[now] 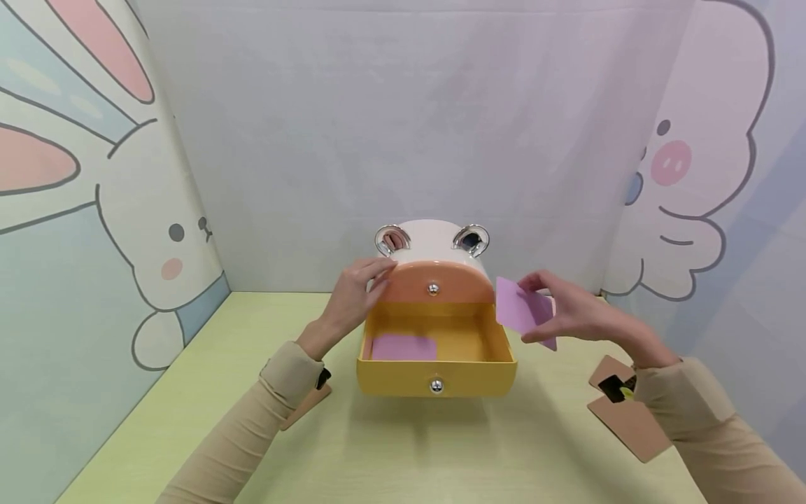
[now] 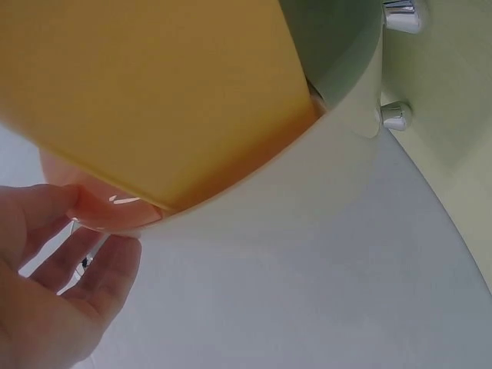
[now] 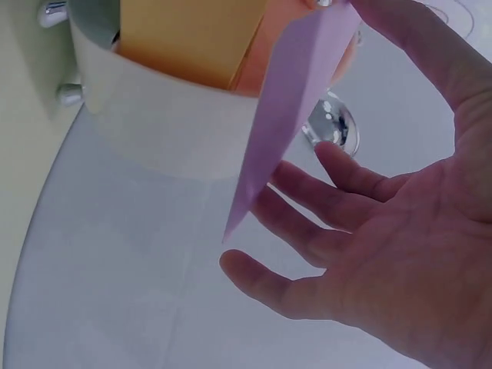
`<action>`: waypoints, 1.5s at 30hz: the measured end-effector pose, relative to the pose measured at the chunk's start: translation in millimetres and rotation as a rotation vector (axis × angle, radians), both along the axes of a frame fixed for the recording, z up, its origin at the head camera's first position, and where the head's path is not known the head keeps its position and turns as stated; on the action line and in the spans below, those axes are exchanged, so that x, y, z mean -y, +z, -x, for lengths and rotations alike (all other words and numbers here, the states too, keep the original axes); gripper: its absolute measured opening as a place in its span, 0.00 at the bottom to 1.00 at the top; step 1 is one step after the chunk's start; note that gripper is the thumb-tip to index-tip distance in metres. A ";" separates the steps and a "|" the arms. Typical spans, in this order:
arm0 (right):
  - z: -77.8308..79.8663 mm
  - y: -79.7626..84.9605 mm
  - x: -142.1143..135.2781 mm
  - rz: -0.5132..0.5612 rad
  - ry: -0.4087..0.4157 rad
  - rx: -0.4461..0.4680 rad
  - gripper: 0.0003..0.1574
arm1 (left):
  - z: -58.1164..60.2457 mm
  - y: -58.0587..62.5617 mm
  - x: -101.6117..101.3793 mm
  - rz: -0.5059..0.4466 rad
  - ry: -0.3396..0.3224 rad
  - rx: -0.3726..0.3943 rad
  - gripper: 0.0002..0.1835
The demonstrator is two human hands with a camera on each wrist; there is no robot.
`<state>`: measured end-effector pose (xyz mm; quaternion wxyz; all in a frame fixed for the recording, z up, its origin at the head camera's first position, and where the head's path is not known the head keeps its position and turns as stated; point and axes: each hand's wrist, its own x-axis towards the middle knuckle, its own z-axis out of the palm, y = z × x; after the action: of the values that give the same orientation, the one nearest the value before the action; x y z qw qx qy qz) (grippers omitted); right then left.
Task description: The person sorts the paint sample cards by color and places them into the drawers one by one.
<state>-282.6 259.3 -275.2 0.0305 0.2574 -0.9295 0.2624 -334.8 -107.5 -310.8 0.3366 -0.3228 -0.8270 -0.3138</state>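
A small desktop drawer box with a white top [image 1: 431, 234] and two shiny ears stands in the middle of the table. Its lower yellow drawer [image 1: 436, 378] is pulled out, and a purple card [image 1: 404, 347] lies inside on the left. Above it, the orange upper drawer front [image 1: 409, 283] is closed. My left hand [image 1: 350, 297] grips the box's upper left edge, thumb at the orange front and fingers at the side [image 2: 108, 280]. To the right of the box, my right hand [image 1: 573, 311] holds another purple card [image 1: 525, 308] between thumb and fingers, tilted in the air beside the drawer.
Brown flat pieces [image 1: 630, 423] lie on the table under the right forearm, and another brown piece [image 1: 308, 406] is partly hidden by the left sleeve. Silver feet [image 2: 396, 115] support the box. A pale curtain [image 1: 403, 140] hangs behind, with cartoon-printed panels at both sides.
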 end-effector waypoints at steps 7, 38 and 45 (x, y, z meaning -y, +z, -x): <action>-7.3 12.1 20.5 -0.020 0.089 -0.019 0.48 | -0.8 -0.6 -0.6 -0.007 -0.005 0.015 0.14; -14.9 2.5 69.5 -0.071 0.224 -0.098 0.46 | -0.1 -1.4 0.8 -0.021 0.002 -0.023 0.15; -51.0 -17.2 75.3 0.318 0.322 -0.067 0.06 | -0.7 -4.0 0.0 -0.014 0.006 -0.020 0.14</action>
<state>-231.6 184.0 -292.4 0.0593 0.4032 -0.8217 0.3984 -334.1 -107.5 -314.8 0.3480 -0.3209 -0.8225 -0.3153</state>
